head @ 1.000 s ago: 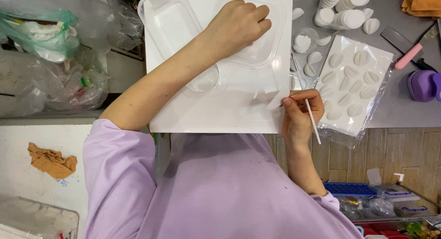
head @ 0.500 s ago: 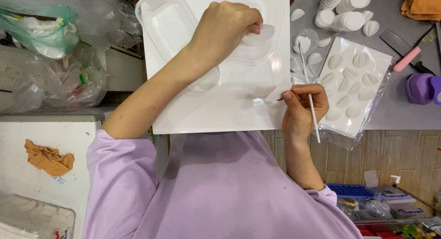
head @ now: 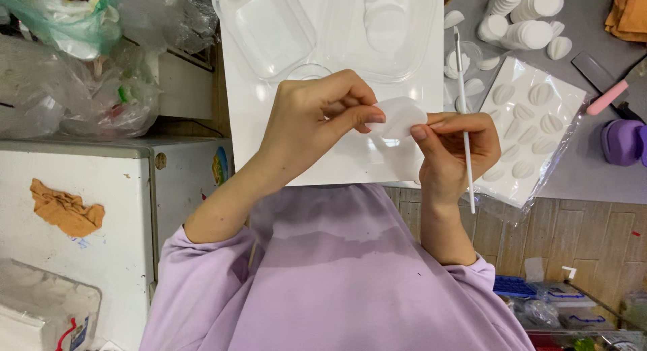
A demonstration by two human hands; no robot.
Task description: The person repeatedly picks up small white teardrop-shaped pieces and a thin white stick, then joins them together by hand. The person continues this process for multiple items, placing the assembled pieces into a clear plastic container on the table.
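Left of the glossy white board (head: 269, 149), crinkled clear plastic bags (head: 81, 74) bulge above a white cabinet (head: 101, 209) bearing a crumpled orange rag (head: 66, 209). Over the board's near edge, the left hand (head: 306, 125) pinches a thin, smooth white oval disc (head: 399, 115) between thumb and fingers, while the right hand (head: 455, 145) pinches its other edge and clasps a slim white brush (head: 464, 122). Right of the board, ridged white shell-shaped pieces (head: 529, 132) lie on a clear plastic sheet.

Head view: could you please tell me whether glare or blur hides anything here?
Head view: sharp overall; soft glare on the glossy white board and clear plastic trays; the thin white disc pinched between left hand and right hand blends into it.
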